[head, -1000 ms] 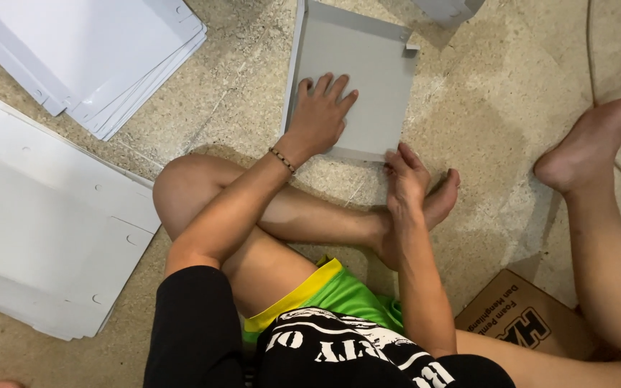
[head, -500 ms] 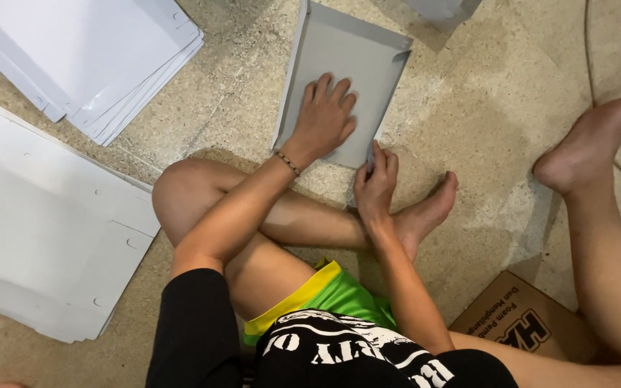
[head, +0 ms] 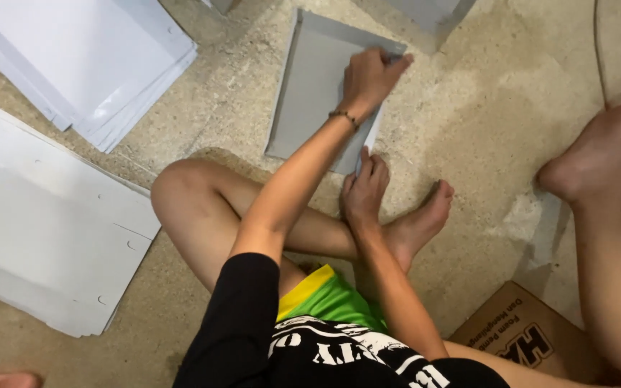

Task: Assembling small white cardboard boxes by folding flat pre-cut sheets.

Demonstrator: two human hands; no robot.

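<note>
A flat grey cardboard tray [head: 310,86] with shallow folded rims lies on the concrete floor in front of my crossed legs. My left hand [head: 368,75], with a bracelet at the wrist, is closed on the tray's far right corner and grips the side flap there. My right hand [head: 364,190] sits at the near right corner, fingers pointing up and pinching the lower end of the same flap. My left foot [head: 422,219] rests just right of that hand.
Stacks of white flat cardboard sheets lie at the upper left [head: 88,57] and the left [head: 44,237]. A brown cardboard box [head: 522,341] sits at the lower right. Another grey folded piece [head: 433,14] lies beyond the tray. My right leg [head: 605,179] stretches out at the right.
My left hand slid from the tray's middle up to its far right corner and closed on it. My right hand moved left to the near right corner. The tray has turned slightly.
</note>
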